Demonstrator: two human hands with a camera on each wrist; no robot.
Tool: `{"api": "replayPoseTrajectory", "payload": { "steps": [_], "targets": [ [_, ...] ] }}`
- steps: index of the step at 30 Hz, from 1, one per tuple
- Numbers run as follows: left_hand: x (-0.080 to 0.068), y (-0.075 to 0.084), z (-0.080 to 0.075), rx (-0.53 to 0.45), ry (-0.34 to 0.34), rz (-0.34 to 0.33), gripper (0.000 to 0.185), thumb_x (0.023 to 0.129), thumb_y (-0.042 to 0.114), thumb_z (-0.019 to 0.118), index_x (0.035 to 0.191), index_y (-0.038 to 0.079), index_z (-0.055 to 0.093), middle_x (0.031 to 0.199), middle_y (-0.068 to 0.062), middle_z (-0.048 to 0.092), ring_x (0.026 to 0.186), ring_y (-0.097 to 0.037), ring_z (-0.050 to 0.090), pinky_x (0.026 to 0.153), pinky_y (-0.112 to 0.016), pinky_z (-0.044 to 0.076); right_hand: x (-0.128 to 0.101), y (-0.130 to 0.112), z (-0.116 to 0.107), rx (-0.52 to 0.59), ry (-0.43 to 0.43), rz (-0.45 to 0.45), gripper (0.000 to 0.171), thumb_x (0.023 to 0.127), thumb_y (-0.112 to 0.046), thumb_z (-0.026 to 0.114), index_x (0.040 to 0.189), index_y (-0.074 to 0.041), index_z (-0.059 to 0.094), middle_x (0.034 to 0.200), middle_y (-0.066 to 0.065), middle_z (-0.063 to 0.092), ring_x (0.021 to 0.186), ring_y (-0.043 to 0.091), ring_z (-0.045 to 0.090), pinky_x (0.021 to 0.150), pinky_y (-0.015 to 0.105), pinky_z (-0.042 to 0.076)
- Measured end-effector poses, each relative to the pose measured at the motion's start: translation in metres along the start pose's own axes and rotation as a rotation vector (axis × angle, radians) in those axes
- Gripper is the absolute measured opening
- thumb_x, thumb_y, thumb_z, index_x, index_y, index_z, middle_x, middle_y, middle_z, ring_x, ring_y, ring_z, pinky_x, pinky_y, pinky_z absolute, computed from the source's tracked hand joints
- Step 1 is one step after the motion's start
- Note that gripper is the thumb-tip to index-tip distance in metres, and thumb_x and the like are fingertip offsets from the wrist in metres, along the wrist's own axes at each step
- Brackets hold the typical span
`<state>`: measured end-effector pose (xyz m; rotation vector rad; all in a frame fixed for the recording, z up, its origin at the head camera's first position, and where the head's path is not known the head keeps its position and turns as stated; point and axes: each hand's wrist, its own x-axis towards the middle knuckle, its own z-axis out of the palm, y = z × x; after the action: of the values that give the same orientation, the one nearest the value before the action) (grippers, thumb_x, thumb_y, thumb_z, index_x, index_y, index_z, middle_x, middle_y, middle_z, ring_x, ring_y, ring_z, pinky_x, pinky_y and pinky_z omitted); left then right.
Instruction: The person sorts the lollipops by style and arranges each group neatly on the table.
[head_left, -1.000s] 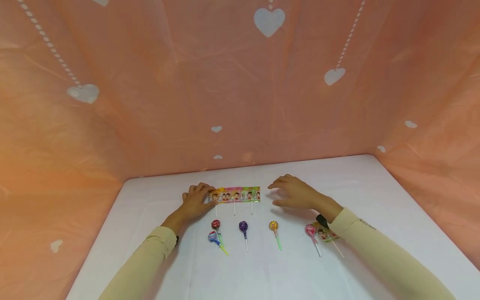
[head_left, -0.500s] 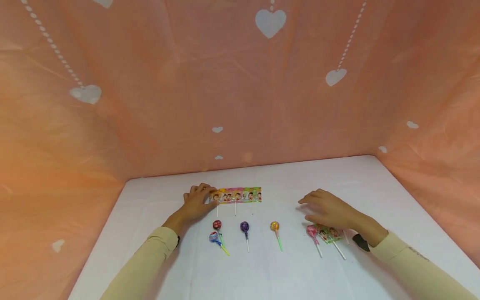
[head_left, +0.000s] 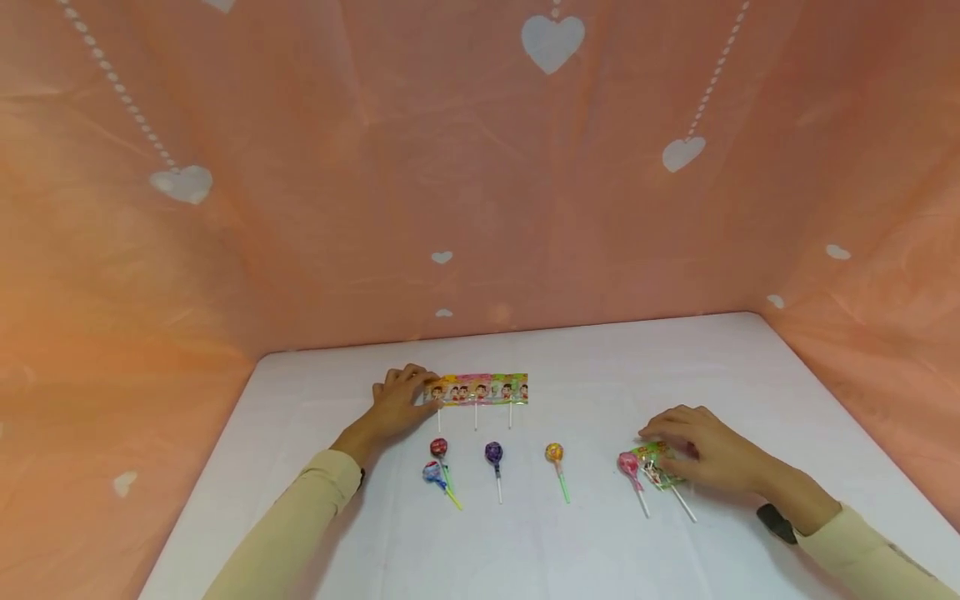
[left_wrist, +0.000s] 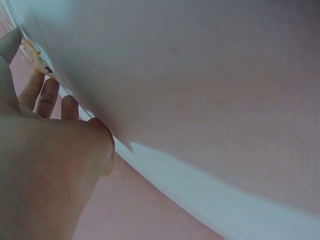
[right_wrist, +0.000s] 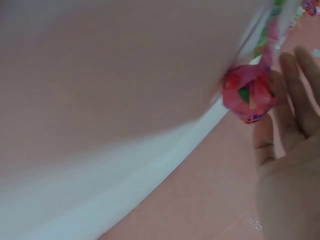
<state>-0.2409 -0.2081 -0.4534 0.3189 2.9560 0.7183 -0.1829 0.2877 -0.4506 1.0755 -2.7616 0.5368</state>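
Observation:
My left hand [head_left: 393, 408] holds the left end of a row of flat wrapped lollipops [head_left: 480, 389], yellow, pink and green, sticks toward me. In the left wrist view thumb and fingers lie either side of an orange wrapper [left_wrist: 39, 59]. My right hand [head_left: 708, 450] is over the right group, fingers spread and loosely bent, thumb overlapping a flat green-wrapped lollipop [head_left: 651, 454]. A round pink lollipop [head_left: 628, 464] lies just left of it. The right wrist view shows the pink lollipop [right_wrist: 248, 94] close by the fingers. The hand covers part of the green wrapper.
Nearer me on the white table [head_left: 525, 550] lie round lollipops: red [head_left: 438, 448], blue [head_left: 432, 472], purple [head_left: 493, 452] and yellow [head_left: 554, 452]. The red and blue ones lie close together. An orange cloth with white hearts [head_left: 480, 183] hangs behind and at both sides.
My right hand has moved right and toward me, from beside the row's right end to over the green-wrapped lollipop. The left hand stays at the row's left end.

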Motion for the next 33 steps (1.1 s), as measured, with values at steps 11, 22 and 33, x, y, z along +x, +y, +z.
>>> {"api": "replayPoseTrajectory", "payload": {
  "steps": [11,22,33],
  "targets": [
    [-0.001,0.002,0.0,-0.003,-0.004,-0.01,0.051,0.095,0.042,0.064,0.14,0.02,0.053,0.144,-0.007,0.046,0.133,-0.034,0.034,0.1,-0.054,0.026,-0.013,0.003,-0.003,-0.043,0.021,-0.098,0.056,0.067,-0.019,0.083,0.12,-0.028,0.068,0.119,-0.016,0.06,0.112,0.004,0.051,0.095,0.024,0.021],
    [-0.001,0.001,0.001,-0.018,0.007,-0.018,0.05,0.095,0.042,0.064,0.139,0.022,0.054,0.145,-0.005,0.046,0.134,-0.033,0.034,0.101,-0.054,0.025,-0.013,0.0,-0.002,-0.034,-0.063,-0.013,0.063,0.067,-0.025,0.083,0.127,-0.031,0.065,0.124,-0.017,0.052,0.113,0.006,0.045,0.096,0.029,0.027],
    [0.0,0.002,0.0,-0.018,0.012,-0.017,0.05,0.095,0.041,0.064,0.139,0.02,0.054,0.143,-0.006,0.046,0.133,-0.033,0.035,0.1,-0.053,0.025,-0.01,-0.003,0.003,-0.048,-0.086,0.1,0.055,0.071,-0.027,0.083,0.122,-0.037,0.065,0.116,-0.025,0.053,0.11,0.004,0.045,0.094,0.035,0.039]
  ]
}}
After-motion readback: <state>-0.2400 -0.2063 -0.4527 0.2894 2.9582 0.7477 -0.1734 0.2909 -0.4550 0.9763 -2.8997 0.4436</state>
